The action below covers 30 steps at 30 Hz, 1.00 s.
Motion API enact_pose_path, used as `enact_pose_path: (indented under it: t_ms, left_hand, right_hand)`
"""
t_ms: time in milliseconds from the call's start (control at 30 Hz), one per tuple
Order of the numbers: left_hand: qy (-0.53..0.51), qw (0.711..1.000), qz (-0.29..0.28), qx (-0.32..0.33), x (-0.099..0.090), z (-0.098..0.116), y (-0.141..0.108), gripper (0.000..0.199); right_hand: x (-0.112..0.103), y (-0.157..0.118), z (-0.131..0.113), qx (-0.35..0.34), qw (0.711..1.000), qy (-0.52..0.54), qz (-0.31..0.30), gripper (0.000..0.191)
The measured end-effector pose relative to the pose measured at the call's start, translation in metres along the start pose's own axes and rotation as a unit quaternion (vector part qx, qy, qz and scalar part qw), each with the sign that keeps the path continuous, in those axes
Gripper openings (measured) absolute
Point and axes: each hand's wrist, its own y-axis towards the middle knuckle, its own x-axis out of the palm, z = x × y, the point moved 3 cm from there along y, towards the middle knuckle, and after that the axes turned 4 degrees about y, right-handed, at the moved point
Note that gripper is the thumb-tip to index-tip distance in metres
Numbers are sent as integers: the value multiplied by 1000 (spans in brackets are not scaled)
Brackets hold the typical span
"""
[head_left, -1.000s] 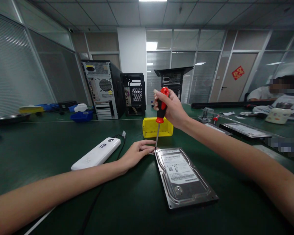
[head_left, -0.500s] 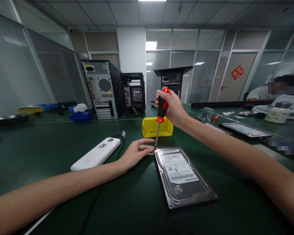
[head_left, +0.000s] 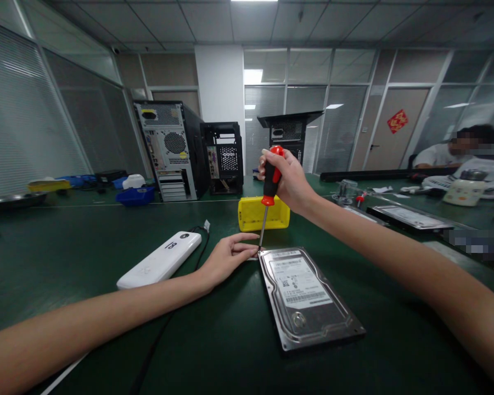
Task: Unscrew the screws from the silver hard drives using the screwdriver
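A silver hard drive (head_left: 313, 323) with a white label lies flat on the green table in front of me. My right hand (head_left: 286, 173) is wrapped round the red and black handle of a screwdriver (head_left: 268, 184). The shaft slants down, its tip at the drive's far left corner. Beside that corner rests my left hand (head_left: 229, 255), fingers stretched out and a little apart. Its fingertips are by the screwdriver tip and touch or nearly touch the drive's edge; the exact contact is too small to make out.
Just behind the drive stands a yellow bin (head_left: 247, 215). A white power bank (head_left: 160, 260) with a black cable (head_left: 158, 340) lies left. Computer cases (head_left: 175, 148) stand farther back. Another hard drive (head_left: 411, 216) is at right, near a jar (head_left: 346, 191). A person (head_left: 440, 156) sits far right.
The view has shifted very slightly. Both hands, the screwdriver and the hard drive keep practically the same positions relative to each other.
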Motion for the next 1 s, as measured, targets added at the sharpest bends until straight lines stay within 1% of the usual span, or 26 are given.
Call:
enact_pose_path:
  t_ms: [100, 533, 800, 1000]
  left_hand:
    - [0, 1000, -4, 9, 0, -1, 0, 38]
    - [8, 1000, 3, -3, 2, 2, -1, 36]
    - [12, 1000, 6, -1, 1, 4, -1, 34]
    - [1, 1000, 9, -5, 2, 2, -1, 35]
  right_hand:
    - [1, 0, -1, -1, 1000, 3, 5, 38]
    - [1, -1, 0, 0, 1000, 9, -4, 36]
    - [5, -3, -1, -4, 1000, 2, -2, 38]
    - [6, -5, -1, -6, 1000, -2, -17, 40]
